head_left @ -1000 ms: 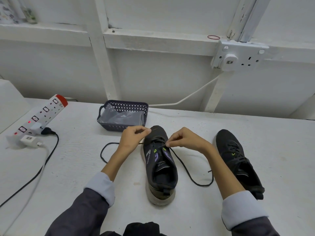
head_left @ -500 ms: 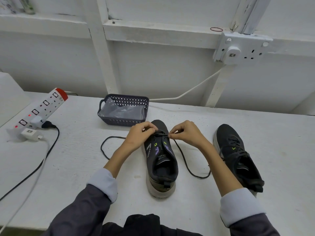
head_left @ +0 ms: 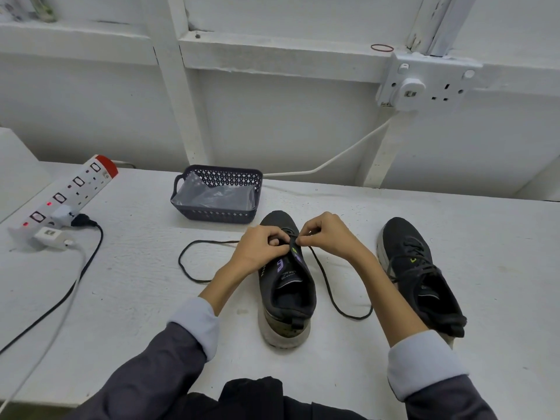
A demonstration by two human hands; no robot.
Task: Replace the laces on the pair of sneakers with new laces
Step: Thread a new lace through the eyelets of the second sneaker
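Pinching lace atop sneaker w/ L hand + R hand fingers.

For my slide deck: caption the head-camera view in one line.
Left hand and right hand pinch a black lace at the middle sneaker; the other sneaker sits laced beside it.
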